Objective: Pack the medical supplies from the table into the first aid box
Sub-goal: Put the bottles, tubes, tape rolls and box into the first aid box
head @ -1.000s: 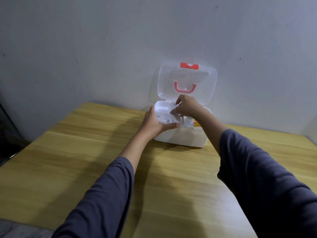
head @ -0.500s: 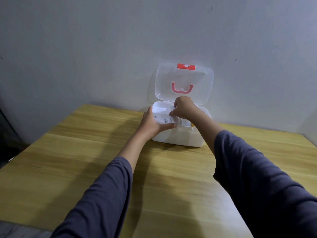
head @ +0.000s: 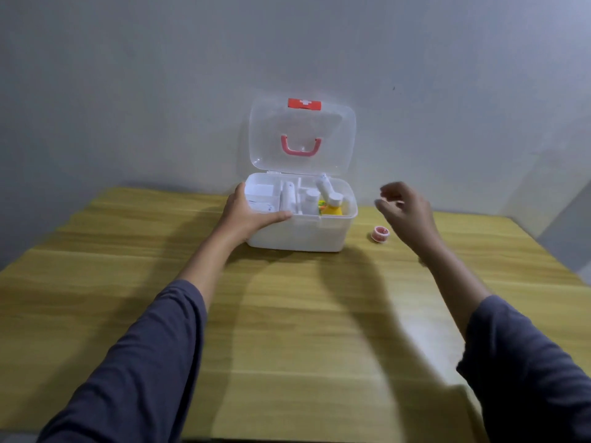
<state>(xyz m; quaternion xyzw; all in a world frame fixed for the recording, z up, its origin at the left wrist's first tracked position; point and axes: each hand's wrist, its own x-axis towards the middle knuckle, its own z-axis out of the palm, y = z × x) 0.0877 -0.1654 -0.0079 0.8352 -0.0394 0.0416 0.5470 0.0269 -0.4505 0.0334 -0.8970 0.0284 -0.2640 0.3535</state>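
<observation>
Here, in the head view, a small tape roll (head: 380,233) lies on the table (head: 287,330), right of centre in the frame, just beside the right wall of the first aid box (head: 297,236). It is round and seems to lie flat, so I see no long axis to respect. The right hand (head: 404,209) hovers just above and right of it, clearly the nearer hand. Its fingers are loosely curled, holding nothing, and a little blurred. The roll lies below and left of these fingertips. The left hand (head: 252,215) holds the box's front left corner, with the thumb along the front rim. The lid (head: 302,135) stands open against the grey wall (head: 128,91). Bottles (head: 332,204) already stand inside.
</observation>
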